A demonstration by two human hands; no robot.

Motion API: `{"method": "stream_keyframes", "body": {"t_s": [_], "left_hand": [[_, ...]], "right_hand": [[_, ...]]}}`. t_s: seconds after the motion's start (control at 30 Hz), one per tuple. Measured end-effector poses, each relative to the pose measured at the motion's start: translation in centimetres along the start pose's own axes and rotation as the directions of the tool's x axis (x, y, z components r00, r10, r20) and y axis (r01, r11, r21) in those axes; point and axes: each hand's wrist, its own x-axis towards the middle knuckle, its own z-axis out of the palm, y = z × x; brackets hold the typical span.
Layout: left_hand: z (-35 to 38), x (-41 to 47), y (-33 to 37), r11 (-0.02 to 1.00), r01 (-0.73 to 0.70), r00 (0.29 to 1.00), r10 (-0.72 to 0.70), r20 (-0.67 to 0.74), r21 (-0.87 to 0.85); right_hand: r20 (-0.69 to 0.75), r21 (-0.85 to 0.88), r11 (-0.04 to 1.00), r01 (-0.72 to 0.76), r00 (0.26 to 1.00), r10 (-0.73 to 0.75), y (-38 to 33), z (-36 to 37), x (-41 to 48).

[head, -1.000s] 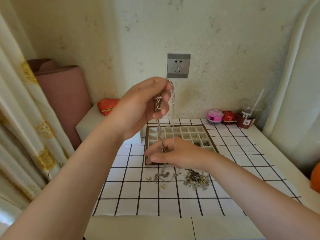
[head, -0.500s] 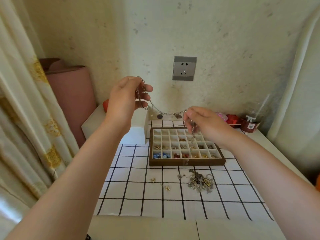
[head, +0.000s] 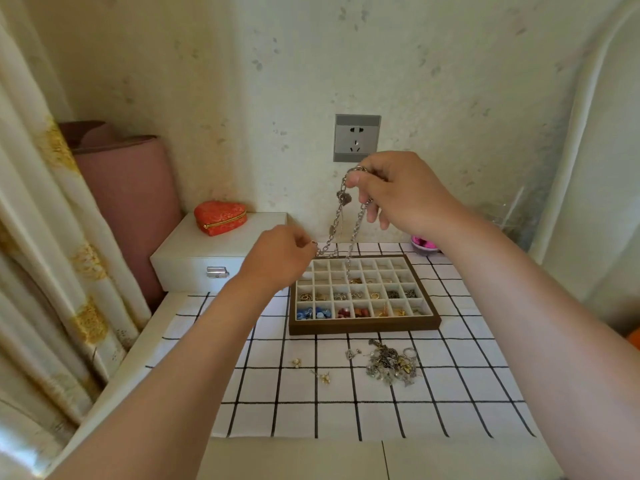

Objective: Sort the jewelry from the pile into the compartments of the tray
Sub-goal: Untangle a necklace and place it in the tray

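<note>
A silver chain bracelet with small charms hangs in the air above the back of the tray. My right hand pinches its upper part, raised in front of the wall socket. My left hand pinches the chain's lower end, just left of the tray's back corner. The brown wooden tray has many white compartments; its front rows hold blue, red, gold and silver pieces. The jewelry pile lies on the checked cloth in front of the tray, with a few loose small pieces to its left.
A white box with a metal latch stands left of the tray, a red heart-shaped pouch on top. A pink roll and a curtain fill the left side. A pink container sits behind the tray at the wall.
My right hand rose up to socket height with the chain. My left hand dropped down to beside the tray's back left corner. The chain now hangs steeply instead of stretched level.
</note>
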Motion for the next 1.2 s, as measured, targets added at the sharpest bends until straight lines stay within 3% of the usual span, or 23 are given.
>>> {"method": "stream_keyframes", "body": {"t_s": [0.1,0.17,0.23,0.33,0.57,0.77,1.03,1.2], "left_hand": [[0.2,0.7,0.8,0.996,-0.074,0.997,0.073,0.019,0.053],[0.1,1.2,1.7,0.978,-0.129,0.984,0.146,0.097,-0.166],[0.3,1.8,2.8,0.896,-0.128,0.965,0.211,0.155,-0.425],[1.3,2.5,4.2,0.814,-0.109,0.950,0.255,0.181,-0.571],[4.3,5.6,3.2,0.832,-0.109,0.945,0.257,0.204,-0.543],[5.6,7.4,0.3,0.852,-0.016,0.935,0.198,0.294,-0.523],[7.1,8.1,-2.1,0.839,0.064,0.911,0.171,0.375,-0.540],[7.7,8.0,-2.5,0.882,0.093,0.900,0.124,0.418,-0.462]], "right_hand": [[0.004,0.030,0.999,0.012,1.000,-0.012,-0.2,0.2,0.5],[0.005,0.040,0.999,0.018,1.000,-0.019,-0.1,0.3,0.9],[0.002,0.059,0.998,0.012,1.000,-0.012,0.2,0.3,1.3],[-0.027,0.095,0.995,-0.029,0.999,0.031,1.1,0.2,2.1],[-0.048,0.167,0.984,-0.061,0.996,0.070,3.8,-0.2,3.9],[0.002,0.270,0.958,-0.098,0.995,0.101,5.4,0.9,5.3],[0.061,0.252,0.959,-0.132,0.991,0.121,6.8,3.1,6.3],[0.111,0.206,0.963,-0.177,0.981,0.156,7.7,4.5,6.6]]}}
